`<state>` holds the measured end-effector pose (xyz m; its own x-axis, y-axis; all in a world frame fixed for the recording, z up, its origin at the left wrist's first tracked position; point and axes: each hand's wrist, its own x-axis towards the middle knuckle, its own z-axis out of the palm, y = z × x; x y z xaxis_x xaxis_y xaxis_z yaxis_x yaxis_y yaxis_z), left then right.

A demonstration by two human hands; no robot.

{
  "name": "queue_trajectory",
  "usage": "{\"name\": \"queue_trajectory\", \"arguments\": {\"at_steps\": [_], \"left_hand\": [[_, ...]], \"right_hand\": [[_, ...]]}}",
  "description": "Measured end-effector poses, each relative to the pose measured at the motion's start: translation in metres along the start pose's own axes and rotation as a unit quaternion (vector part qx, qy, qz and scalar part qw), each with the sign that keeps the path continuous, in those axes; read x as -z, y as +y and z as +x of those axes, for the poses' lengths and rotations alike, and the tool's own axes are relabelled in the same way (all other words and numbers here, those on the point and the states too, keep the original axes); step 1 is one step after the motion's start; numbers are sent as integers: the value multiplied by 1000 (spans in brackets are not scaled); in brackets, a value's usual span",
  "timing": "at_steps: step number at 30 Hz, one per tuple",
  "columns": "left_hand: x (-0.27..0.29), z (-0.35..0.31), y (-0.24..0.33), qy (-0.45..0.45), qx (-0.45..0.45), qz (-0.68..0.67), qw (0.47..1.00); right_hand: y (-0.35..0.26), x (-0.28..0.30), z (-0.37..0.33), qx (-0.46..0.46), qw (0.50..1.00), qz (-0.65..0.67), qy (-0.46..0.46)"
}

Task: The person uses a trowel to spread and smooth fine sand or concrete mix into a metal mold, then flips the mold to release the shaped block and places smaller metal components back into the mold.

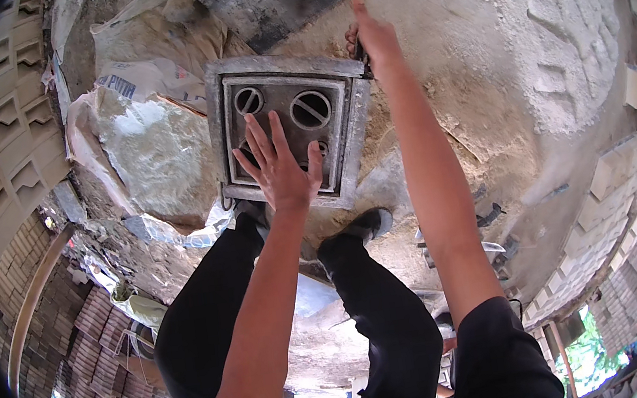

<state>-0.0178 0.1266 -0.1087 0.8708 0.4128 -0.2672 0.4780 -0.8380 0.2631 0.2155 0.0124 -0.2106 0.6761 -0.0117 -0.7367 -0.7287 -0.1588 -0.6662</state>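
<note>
Pressing flat, fingers spread, the left hand (280, 170) rests on the square mould (290, 132); the right hand (372, 37) grips its far corner.

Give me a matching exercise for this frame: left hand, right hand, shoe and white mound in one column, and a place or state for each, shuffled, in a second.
Things:
1. left hand
2. right hand
3. shoe
4. white mound

Places or states:
A. on the ground just below the mould's near edge
B. at the mould's far right corner
C. spread flat on the mould's face
D. piled on the ground, right of the mould

Pairs: 1-C, 2-B, 3-A, 4-D
</note>
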Motion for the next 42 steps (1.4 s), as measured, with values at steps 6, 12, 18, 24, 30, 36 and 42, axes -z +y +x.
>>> {"name": "queue_trajectory", "arguments": {"at_steps": [6,12,18,24,30,36,42], "left_hand": [[3,-5,-7,15,3,10,1000],[-5,-12,-10,26,-14,2,1000],[-8,-13,-14,96,-70,-49,992],[-13,-18,-34,148,-150,-195,958],[6,-25,-139,353,-150,-292,876],[8,-63,-151,-37,73,-160,984],[-7,-76,-171,44,59,-112,991]], "right_hand": [[-15,-6,-18,-65,943,245,-217],[3,-7,-6,-42,899,298,-317],[17,28,22,229,952,-184,86],[-10,31,-70,401,804,-403,173],[-45,-10,-186,443,663,-589,130],[1,-13,-222,426,794,-380,209],[124,-57,-226,476,720,-406,300]]}}
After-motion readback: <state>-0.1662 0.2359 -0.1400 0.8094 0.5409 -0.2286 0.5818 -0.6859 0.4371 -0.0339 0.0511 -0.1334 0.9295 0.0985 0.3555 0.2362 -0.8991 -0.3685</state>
